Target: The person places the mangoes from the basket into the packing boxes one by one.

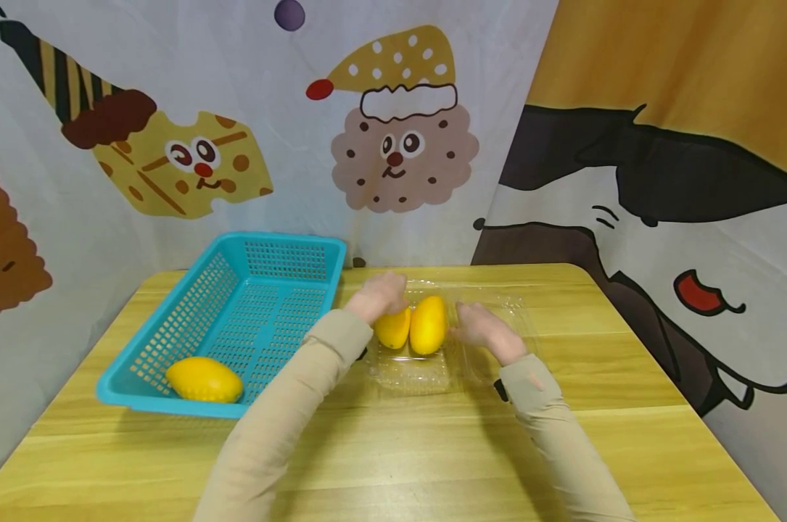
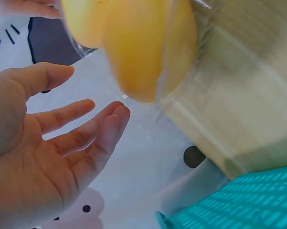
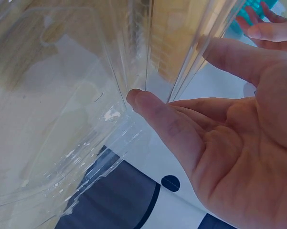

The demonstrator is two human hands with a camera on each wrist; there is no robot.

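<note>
Two yellow mangoes (image 1: 428, 325) lie side by side in the base of a clear plastic clamshell box (image 1: 409, 375). Its see-through lid (image 3: 47, 119) is folded out to the right. My left hand (image 1: 378, 295) is above the box's far left side, partly covering the left mango (image 1: 393, 330). In the left wrist view its fingers are loosely bent, apart from the fruit, holding nothing. My right hand (image 1: 487, 332) is at the fold between base and lid. In the right wrist view its thumb and a finger (image 3: 174, 131) touch the clear plastic, without a visible grip.
Left of the box stands a blue-green plastic basket (image 1: 337, 272) with perforated walls. Another mango (image 1: 204, 380) lies in its near left corner. A cartoon-printed cloth (image 1: 289, 159) hangs behind the wooden table (image 1: 393, 464).
</note>
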